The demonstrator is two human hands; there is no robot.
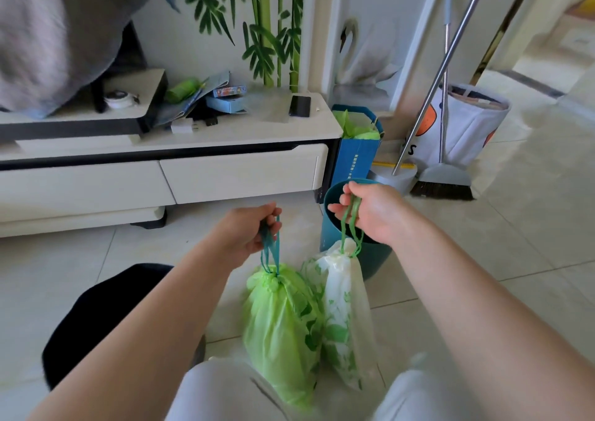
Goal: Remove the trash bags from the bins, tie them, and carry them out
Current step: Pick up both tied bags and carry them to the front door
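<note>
- The left hand [248, 230] is closed around the dark green drawstring loops [270, 246] of the solid green trash bag [280, 330], fingers curled with the cords running through the fist.
- The right hand [363, 211] pinches the lighter green drawstring [351, 227] of the white leaf-printed trash bag [344, 317], thumb and fingers pressed on the loop.
- Both bags are cinched at the neck and hang side by side between the person's knees, touching each other, low over the tiled floor [515, 243]; whether their bottoms rest on it I cannot tell.
- The teal bin [331, 227] stands just behind the right hand, with no liner showing in the part of it that is visible, so the step in hand appears to be finishing the tie and lifting.
- To do it well: pull each cord straight up against the bag's weight so the puckered neck closes fully, then knot close to the neck.
- Keep the two sets of cords apart; they sit near enough to tangle.
- The thin plastic probably stretches under load, so lift smoothly, not with a jerk.
- Carry the bags clear of the broom [444, 182] and dustpan [394, 179] beside the bin and the corner of the TV cabinet [244, 169].
</note>
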